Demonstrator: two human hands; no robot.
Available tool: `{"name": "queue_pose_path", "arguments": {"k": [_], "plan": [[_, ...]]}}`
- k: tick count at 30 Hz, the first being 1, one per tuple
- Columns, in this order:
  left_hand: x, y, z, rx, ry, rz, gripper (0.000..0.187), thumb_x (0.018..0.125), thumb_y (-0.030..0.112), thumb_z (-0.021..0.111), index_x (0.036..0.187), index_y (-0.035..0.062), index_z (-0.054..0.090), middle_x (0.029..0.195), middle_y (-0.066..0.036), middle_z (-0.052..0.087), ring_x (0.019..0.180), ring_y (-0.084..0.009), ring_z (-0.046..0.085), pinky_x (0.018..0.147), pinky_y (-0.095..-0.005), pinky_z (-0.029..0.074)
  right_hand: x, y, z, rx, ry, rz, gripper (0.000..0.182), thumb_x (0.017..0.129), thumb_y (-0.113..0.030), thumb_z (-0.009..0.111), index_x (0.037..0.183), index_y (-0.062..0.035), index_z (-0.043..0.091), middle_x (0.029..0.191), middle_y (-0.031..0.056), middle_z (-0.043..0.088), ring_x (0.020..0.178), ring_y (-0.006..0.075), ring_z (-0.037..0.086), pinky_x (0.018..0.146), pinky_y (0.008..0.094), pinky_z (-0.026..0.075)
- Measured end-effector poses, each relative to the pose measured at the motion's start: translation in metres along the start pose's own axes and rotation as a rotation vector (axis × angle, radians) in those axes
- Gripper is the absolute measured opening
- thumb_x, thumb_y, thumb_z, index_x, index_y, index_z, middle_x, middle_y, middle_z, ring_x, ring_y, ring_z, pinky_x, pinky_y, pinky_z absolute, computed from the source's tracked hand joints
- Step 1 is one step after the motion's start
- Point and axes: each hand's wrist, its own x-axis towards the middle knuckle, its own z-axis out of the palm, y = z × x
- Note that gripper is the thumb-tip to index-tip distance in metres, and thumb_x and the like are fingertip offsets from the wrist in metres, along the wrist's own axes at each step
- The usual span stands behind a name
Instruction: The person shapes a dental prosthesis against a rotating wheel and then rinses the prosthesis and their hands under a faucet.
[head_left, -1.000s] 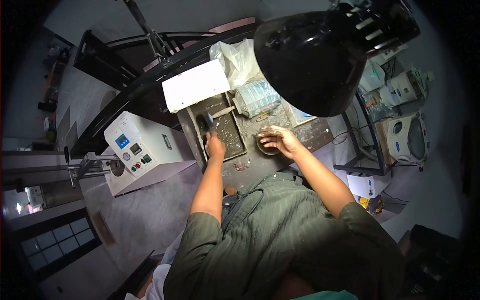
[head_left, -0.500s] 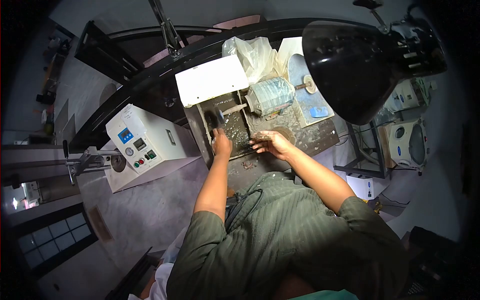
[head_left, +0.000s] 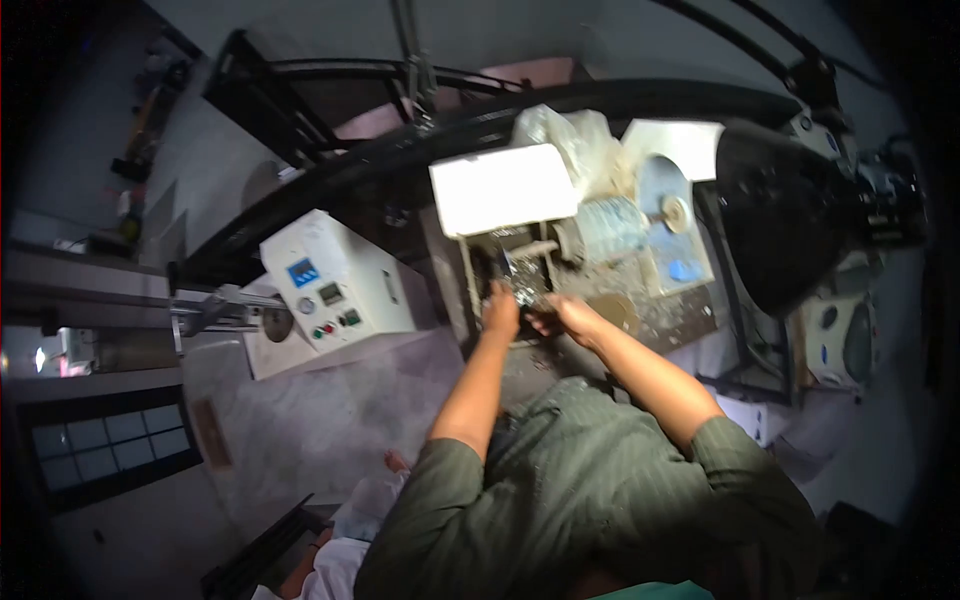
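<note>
My left hand (head_left: pixel 501 314) is closed at the front of a wet, dirty metal trough (head_left: pixel 466 285). A dark, blurred shape rises beyond its fingers; what the hand holds cannot be made out. Close by on the right, my right hand (head_left: pixel 572 319) has its fingers curled in at the trough's front right corner, their grip hidden by blur. A motor (head_left: pixel 612 230) wrapped in clear plastic stands to the right. Its tapered spindle (head_left: pixel 535 250) points left over the trough, and a pale wheel (head_left: pixel 675 215) sits on its other end. A white cover (head_left: pixel 503 190) overhangs the trough's back.
To the left stands a white machine (head_left: pixel 345 290) with buttons and displays. A black lamp shade (head_left: pixel 780 220) hangs at the right. Plastic bags (head_left: pixel 575 150) lie behind the motor. Another person's white sleeve (head_left: pixel 335 570) shows at the lower left.
The view has shifted, so the bench appears further right and lower. My right hand has moved in toward my left hand, and its fingers have curled.
</note>
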Motion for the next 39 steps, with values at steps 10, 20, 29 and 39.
{"name": "queue_pose_path", "arguments": {"k": [10,20,29,39], "plan": [[0.001,0.013,0.015,-1.301,0.265,-0.218,0.023,0.067,-0.013,0.043,0.08,0.004,0.052,0.072,-0.001,0.05,0.062,-0.0138,0.048,0.052,-0.0266,0.039,0.071,0.037,-0.014,-0.238,0.243,-0.104,0.015,0.086,-0.008,0.046,0.094,-0.0024,0.058,0.079,0.0082,0.062,0.06,0.018,0.059,0.052,0.0305,0.048],[-0.005,0.011,0.008,-1.694,0.009,-0.466,0.025,0.075,-0.007,0.041,0.088,0.0108,0.052,0.078,0.003,0.051,0.063,-0.0087,0.046,0.048,-0.0214,0.036,0.083,0.04,-0.008,0.072,0.202,-0.07,0.013,0.089,-0.004,0.042,0.084,-0.0063,0.054,0.077,0.01,0.063,0.058,0.02,0.061,0.046,0.0323,0.05],[-0.017,0.016,-0.014,-1.717,0.047,-0.511,0.006,0.078,0.007,0.05,0.078,0.011,0.055,0.06,0.005,0.045,0.051,-0.0046,0.039,0.043,-0.0222,0.031,0.078,0.032,-0.015,-0.183,0.285,-0.2,0.014,0.082,-0.003,0.049,0.072,-0.0064,0.058,0.064,0.0042,0.056,0.05,0.0146,0.052,0.043,0.028,0.043],[-0.006,0.005,0.017,-1.159,0.406,-0.158,0.006,0.074,0.002,0.062,0.08,0.0006,0.059,0.071,-0.006,0.06,0.066,-0.0125,0.053,0.062,-0.0278,0.042,0.095,0.032,-0.023,-0.71,0.423,-0.52,0.012,0.073,-0.01,0.063,0.066,-0.0008,0.06,0.059,0.0105,0.057,0.053,0.0152,0.049,0.054,0.0314,0.041]]}}
